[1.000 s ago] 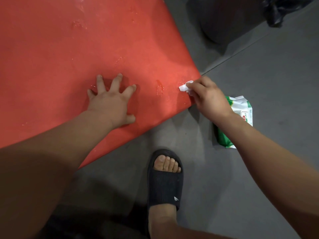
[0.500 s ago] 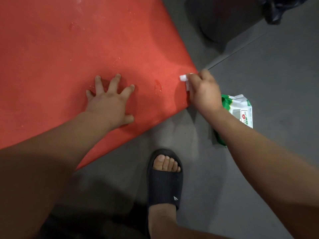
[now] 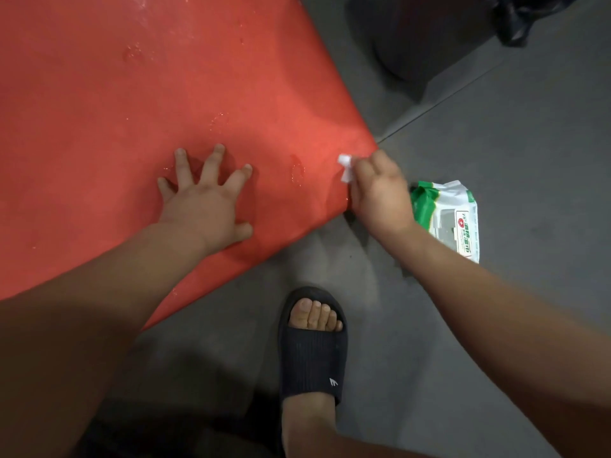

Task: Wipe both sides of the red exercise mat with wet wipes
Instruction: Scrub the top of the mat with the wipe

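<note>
Lying flat on the grey floor (image 3: 512,325), the red foam exercise mat (image 3: 165,94) fills the upper left of the view, one corner pointing right. Scattered wet droplets and smears show on its surface.

- Left hand (image 3: 205,206): palm down on the mat near its lower edge, fingers straight and spread wide apart, holding nothing.
- Right hand (image 3: 380,190): at the mat's right corner, fingers curled tight round a crumpled white wet wipe (image 3: 345,168). The wipe's free end touches the mat just inside the corner.
- Green-and-white soft pack of wipes (image 3: 449,219): on the floor just beside the mat's corner, partly hidden behind the right wrist.
- Black ribbed slide sandal (image 3: 310,355): on a foot, on the floor between the two forearms, near the mat's lower edge.
- Dark round-based object (image 3: 413,38) and black bag (image 3: 522,18): on the floor at the top right, details unclear.
</note>
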Action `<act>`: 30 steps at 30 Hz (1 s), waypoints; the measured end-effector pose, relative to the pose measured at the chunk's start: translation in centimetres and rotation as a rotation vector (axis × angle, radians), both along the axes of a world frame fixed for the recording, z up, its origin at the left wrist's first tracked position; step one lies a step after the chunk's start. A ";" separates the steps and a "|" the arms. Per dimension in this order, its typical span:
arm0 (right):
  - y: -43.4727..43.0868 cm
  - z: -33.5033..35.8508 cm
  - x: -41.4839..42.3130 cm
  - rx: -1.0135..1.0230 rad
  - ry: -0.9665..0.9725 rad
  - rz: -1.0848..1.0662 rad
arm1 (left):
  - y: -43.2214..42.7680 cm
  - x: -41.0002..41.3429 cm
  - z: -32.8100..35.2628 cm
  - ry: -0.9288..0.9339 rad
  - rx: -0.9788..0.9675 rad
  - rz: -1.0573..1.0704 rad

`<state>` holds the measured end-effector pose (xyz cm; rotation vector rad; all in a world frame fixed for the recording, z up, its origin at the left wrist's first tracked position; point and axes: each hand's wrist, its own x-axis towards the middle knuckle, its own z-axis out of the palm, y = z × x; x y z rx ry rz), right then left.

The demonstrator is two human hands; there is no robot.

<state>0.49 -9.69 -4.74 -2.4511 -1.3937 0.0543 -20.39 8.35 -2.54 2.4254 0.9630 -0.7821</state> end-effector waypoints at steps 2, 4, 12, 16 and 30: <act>-1.1 -0.2 -1.8 -0.065 0.046 0.265 | -0.1 -0.1 -0.1 -0.004 0.002 0.005; -1.9 -0.3 -0.9 -0.136 0.028 0.353 | -0.1 -0.1 -0.1 -0.009 0.005 0.005; -1.8 -0.2 -2.1 -0.030 0.051 0.033 | -0.3 0.0 -0.1 -0.013 0.002 0.018; -2.1 -0.1 -1.2 -0.091 -0.016 0.197 | -0.2 -0.1 0.0 -0.031 -0.007 0.028; 2.0 -0.6 2.0 -0.032 -0.097 -0.167 | 2.2 -2.6 -1.1 -0.088 -0.063 0.044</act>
